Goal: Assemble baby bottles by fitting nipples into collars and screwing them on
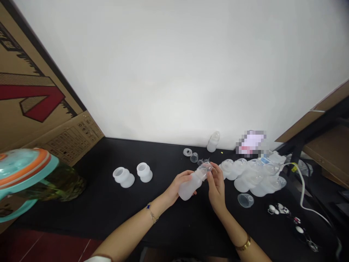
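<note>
A frosted white baby bottle (pixel 188 187) lies tilted between my hands above the black table, its top toward the upper right. Wrapped around the bottle's body is my left hand (pixel 178 185). My right hand (pixel 216 183) closes its fingers on the clear cap (pixel 204 169) at the bottle's top; whether the cap is fully seated I cannot tell. Just beyond my hands lie small clear parts, among them a ring-shaped piece (pixel 187 152) and a small clear cup-like piece (pixel 194 157). Another capped bottle (pixel 213 142) stands by the wall.
Two open white bottle-like containers (pixel 124 177) sit left. Several bottles (pixel 252 176) cluster right, with a loose clear cap (pixel 245 200) in front. A white cable (pixel 302 185), trinkets (pixel 299 229) and a blurred-out screen (pixel 251 142) are at right. A large teal-lidded jug (pixel 29 169) stands far left beside cardboard (pixel 32 91).
</note>
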Tool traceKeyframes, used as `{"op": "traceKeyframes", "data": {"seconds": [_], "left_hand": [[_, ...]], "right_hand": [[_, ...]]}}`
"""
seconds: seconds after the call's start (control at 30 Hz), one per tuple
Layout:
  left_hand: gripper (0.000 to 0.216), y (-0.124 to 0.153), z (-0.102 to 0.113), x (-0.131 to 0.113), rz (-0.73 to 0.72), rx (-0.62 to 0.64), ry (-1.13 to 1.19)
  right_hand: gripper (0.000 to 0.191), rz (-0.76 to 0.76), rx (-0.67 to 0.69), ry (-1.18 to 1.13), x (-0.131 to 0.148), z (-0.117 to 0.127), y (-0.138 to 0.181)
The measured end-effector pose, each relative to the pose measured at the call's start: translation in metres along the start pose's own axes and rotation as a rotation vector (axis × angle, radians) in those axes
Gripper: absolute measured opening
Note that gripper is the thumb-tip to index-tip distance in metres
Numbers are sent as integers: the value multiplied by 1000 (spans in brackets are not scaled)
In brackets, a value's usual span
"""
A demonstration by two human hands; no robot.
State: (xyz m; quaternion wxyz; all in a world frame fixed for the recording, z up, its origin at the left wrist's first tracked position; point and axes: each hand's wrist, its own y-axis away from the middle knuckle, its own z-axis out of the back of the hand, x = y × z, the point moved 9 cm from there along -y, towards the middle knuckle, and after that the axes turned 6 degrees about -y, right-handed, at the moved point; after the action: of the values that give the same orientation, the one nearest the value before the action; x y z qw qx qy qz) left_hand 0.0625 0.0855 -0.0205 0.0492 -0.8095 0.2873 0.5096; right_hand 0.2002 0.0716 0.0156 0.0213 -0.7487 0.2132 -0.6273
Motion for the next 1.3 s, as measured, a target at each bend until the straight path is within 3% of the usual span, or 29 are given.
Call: {"op": "traceKeyframes", "data": {"seconds": [1.3], "left_hand": [[40,-1,0,3,-8,26,67]], "right_hand": [[35,22,22,7,5,-3,2]]}}
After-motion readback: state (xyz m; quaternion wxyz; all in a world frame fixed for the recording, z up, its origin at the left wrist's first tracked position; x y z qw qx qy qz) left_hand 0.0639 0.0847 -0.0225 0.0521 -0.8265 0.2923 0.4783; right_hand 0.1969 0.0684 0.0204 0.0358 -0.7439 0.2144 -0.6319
